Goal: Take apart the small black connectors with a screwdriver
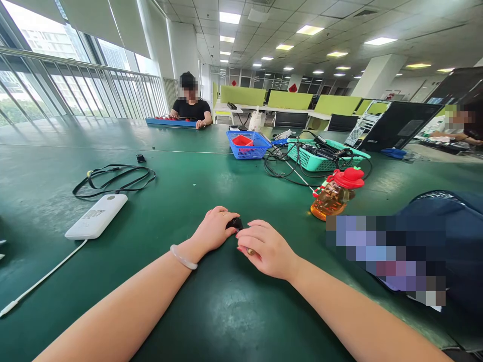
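Note:
Near the middle of the green table (pixel 234 306), my left hand (pixel 215 229) has its fingers closed on a small black object (pixel 235 223), which is partly hidden by the fingers. Just to the right, my right hand (pixel 266 249) pinches a thin tool whose brassy, rounded end (pixel 250 251) shows below the fingers. The tool's other end points toward the black object; whether the two touch is too small to tell. A pale bracelet (pixel 183 257) circles my left wrist.
Left lie a white power bank (pixel 97 216), a looped black cable (pixel 113 190) and a small black piece (pixel 141 158). Behind are a blue basket (pixel 249 151) and a green basket (pixel 320 162) of cables. A bottle (pixel 332 196) and dark bag (pixel 460 251) stand right. A person (pixel 191 108) sits opposite.

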{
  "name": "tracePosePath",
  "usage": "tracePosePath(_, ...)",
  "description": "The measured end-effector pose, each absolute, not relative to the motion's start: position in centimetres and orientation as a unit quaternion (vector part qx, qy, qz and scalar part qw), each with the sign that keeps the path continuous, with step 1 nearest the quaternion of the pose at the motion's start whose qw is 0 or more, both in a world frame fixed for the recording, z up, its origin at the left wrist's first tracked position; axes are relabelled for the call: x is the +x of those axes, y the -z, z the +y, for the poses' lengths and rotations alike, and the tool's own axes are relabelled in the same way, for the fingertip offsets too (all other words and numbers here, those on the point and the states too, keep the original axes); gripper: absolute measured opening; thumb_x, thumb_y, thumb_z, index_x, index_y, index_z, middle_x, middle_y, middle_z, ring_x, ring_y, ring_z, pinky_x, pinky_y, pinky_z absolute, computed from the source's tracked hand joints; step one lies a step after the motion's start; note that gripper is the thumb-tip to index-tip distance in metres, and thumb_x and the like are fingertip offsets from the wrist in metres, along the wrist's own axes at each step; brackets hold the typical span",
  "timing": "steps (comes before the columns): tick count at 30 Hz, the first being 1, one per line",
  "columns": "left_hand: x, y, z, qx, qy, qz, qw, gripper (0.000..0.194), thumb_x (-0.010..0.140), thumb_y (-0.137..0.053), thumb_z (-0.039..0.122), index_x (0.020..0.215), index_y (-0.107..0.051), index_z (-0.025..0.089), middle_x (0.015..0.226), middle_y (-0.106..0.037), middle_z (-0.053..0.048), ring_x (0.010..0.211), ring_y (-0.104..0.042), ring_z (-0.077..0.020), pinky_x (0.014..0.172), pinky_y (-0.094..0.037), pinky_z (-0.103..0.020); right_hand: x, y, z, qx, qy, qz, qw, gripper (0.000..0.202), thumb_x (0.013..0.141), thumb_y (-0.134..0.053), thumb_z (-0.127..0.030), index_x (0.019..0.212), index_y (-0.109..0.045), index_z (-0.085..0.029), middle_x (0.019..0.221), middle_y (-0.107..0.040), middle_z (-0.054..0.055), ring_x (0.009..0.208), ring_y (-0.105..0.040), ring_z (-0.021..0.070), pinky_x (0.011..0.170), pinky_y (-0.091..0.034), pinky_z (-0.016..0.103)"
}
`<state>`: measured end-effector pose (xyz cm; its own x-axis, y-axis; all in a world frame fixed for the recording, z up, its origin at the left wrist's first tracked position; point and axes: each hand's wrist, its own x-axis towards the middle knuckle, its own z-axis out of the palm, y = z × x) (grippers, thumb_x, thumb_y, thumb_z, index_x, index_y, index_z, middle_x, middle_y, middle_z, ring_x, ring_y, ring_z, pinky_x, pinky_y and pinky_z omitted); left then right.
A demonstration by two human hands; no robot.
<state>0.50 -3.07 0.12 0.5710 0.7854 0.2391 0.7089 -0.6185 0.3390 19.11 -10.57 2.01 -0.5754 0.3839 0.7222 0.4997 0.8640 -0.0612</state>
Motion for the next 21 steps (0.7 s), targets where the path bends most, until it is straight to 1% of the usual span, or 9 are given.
tracePosePath(3,0.44,0.03,-2.83,0.877,-0.194,0.425,0.111,0.039,0.084,-0.062,0.023,0.123,-0.064,0.024,0.117,-0.071,-0.005,0.118,-0.053,-0.0257,0.104,-0.042,-0.044,19.08,-2.04,-10.69,-0.252,0.089,-0.894,0.359,0.012,0.089,-0.054,-0.011,0.091,-0.059,-0.022,0.092,-0.072,0.0,0.08,-0.061,0.0132,0.097,-0.044,0.038)
tracePosePath(8,0.36,0.2,-2.59,0.874,-0.196,0.429,0.121,0.04,0.083,-0.064,0.024,0.122,-0.065,0.025,0.115,-0.071,-0.006,0.116,-0.055,-0.0259,0.103,-0.044,-0.044,19.05,-2.21,-10.92,-0.244,0.105,-0.899,0.349,0.016,0.086,-0.054,-0.008,0.093,-0.061,-0.022,0.095,-0.072,0.0,0.082,-0.06,0.014,0.099,-0.041,0.038)
tracePosePath(15,0.33,0.11,-2.7,0.878,-0.198,0.418,0.124,0.039,0.085,-0.061,0.022,0.123,-0.064,0.024,0.115,-0.071,-0.005,0.114,-0.056,-0.0254,0.102,-0.044,-0.043,18.87,-2.57,-11.12,-0.247,0.118,-0.899,0.342,0.017,0.086,-0.053,-0.008,0.093,-0.062,-0.021,0.096,-0.072,0.001,0.084,-0.06,0.0144,0.099,-0.041,0.038)
tracePosePath(21,0.23,0.09,-2.74,0.878,-0.198,0.417,0.127,0.039,0.085,-0.06,0.022,0.123,-0.063,0.025,0.116,-0.071,-0.005,0.114,-0.056,-0.025,0.103,-0.044,-0.043,18.93,-2.93,-11.21,-0.254,0.125,-0.899,0.333,0.017,0.087,-0.052,-0.009,0.094,-0.062,-0.021,0.097,-0.072,0.003,0.092,-0.06,0.017,0.099,-0.043,0.039)
